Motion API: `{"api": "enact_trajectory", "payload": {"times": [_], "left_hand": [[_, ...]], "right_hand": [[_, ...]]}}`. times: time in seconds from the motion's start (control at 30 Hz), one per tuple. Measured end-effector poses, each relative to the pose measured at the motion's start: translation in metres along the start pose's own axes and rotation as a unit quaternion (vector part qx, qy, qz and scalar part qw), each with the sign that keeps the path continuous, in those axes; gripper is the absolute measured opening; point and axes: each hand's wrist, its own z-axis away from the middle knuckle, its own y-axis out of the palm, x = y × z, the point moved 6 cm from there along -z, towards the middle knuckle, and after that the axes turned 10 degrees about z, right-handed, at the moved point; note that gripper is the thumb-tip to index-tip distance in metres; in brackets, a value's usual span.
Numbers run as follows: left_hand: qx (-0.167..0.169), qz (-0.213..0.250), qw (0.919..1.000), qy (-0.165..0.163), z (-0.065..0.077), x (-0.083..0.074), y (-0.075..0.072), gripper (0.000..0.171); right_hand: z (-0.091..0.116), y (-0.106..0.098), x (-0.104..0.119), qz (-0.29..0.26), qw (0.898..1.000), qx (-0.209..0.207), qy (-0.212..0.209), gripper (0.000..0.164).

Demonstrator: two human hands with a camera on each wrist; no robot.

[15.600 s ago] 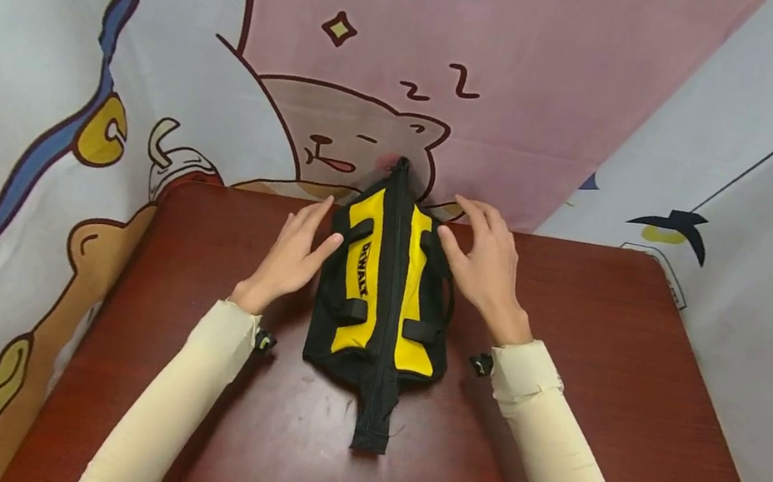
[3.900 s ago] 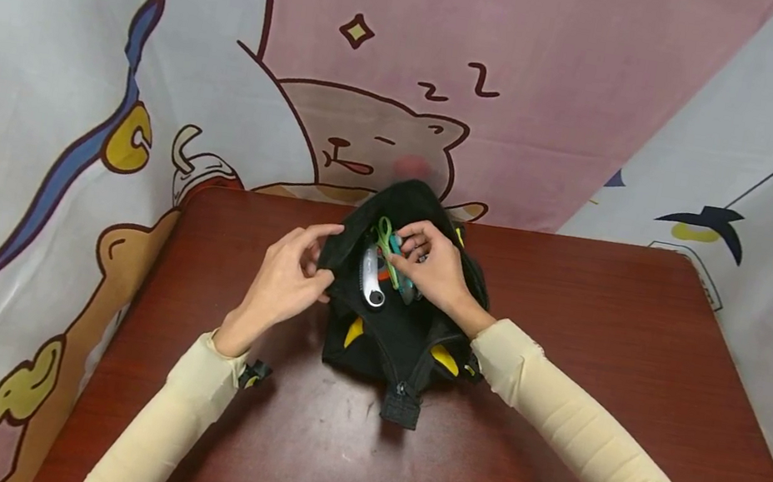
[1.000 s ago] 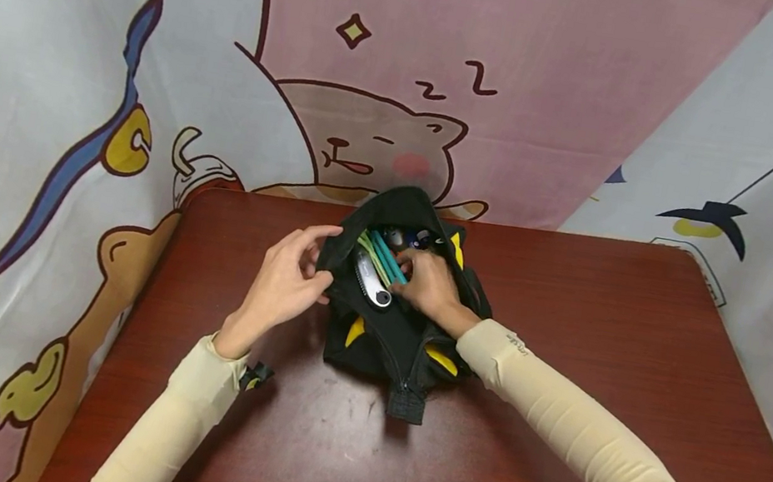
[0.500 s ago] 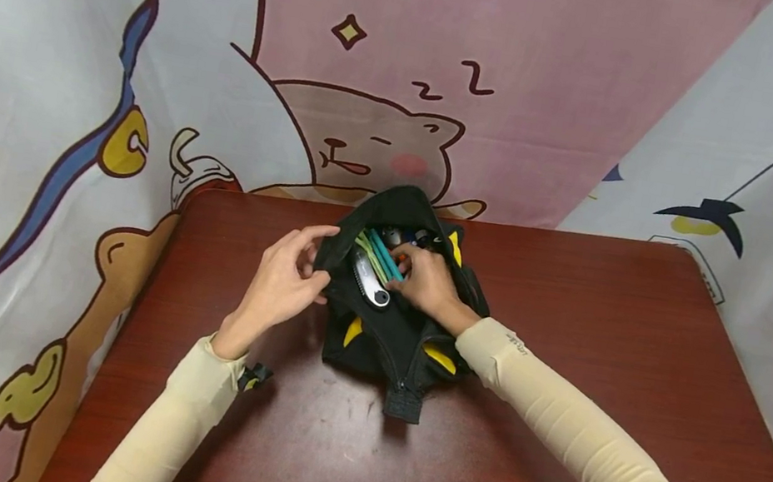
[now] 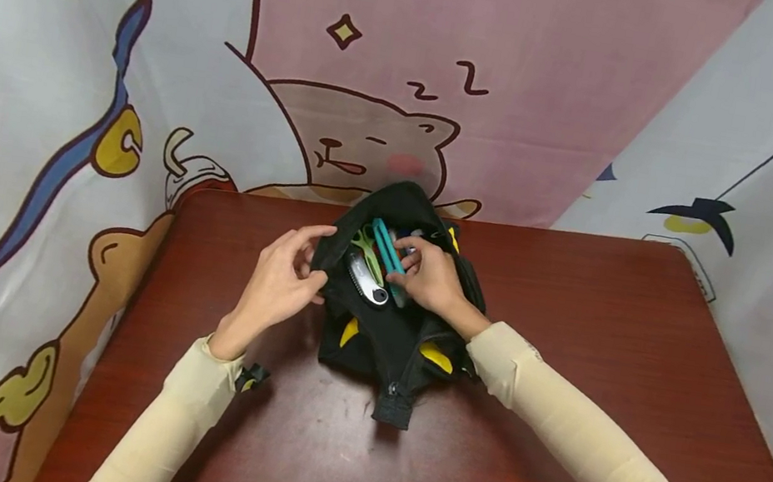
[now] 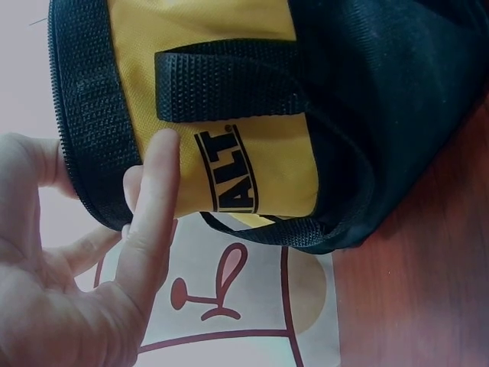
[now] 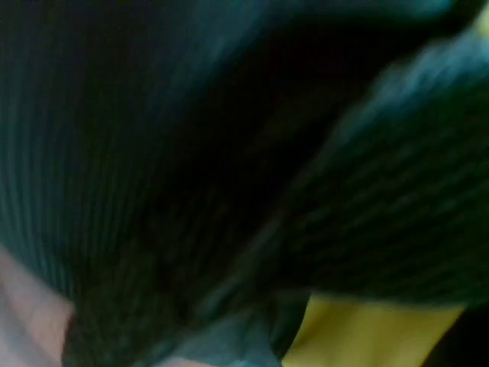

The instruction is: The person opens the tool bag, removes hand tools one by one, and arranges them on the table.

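A black and yellow tool bag (image 5: 369,352) lies on the table with its zipped mouth spread wide. My left hand (image 5: 282,279) grips the left rim of that mouth; in the left wrist view its fingers straddle the zippered edge. Inside the opening, my right hand (image 5: 434,278) pinches a long narrow teal tool (image 5: 386,245), its exact kind unclear. Left of it lie light-green scissors (image 5: 370,257) and a white-handled tool (image 5: 366,282) with a round black knob. Dark bag fabric (image 7: 367,183) fills most of the right wrist view, hiding the right fingers.
The bag stands on a reddish-brown table (image 5: 600,376), close to its back edge. Behind it hangs a cloth printed with cartoon animals (image 5: 364,141). More small items sit deeper in the bag, partly covered by the right hand.
My right hand has lifted slightly within the bag, bringing the teal tool up and apart from the scissors. The left hand keeps its grip on the rim. Much earlier, the bag was closed.
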Motion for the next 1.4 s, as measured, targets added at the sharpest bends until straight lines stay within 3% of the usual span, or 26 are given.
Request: {"api": "enact_trajectory", "payload": {"times": [0.77, 1.0, 1.4], "left_hand": [[-0.001, 0.003, 1.0, -0.001, 0.003, 0.002, -0.004, 0.066], [0.0, -0.027, 0.9991, 0.032, 0.004, 0.003, -0.004, 0.064], [0.037, 0.01, 0.9977, 0.055, 0.008, 0.008, 0.001, 0.058]], "right_hand": [[0.049, -0.044, 0.031, -0.137, 0.989, -0.039, -0.029, 0.057], [0.068, -0.067, 0.024, -0.19, 0.979, -0.066, -0.02, 0.056], [0.108, -0.105, 0.001, -0.218, 0.963, -0.161, -0.012, 0.053]]}}
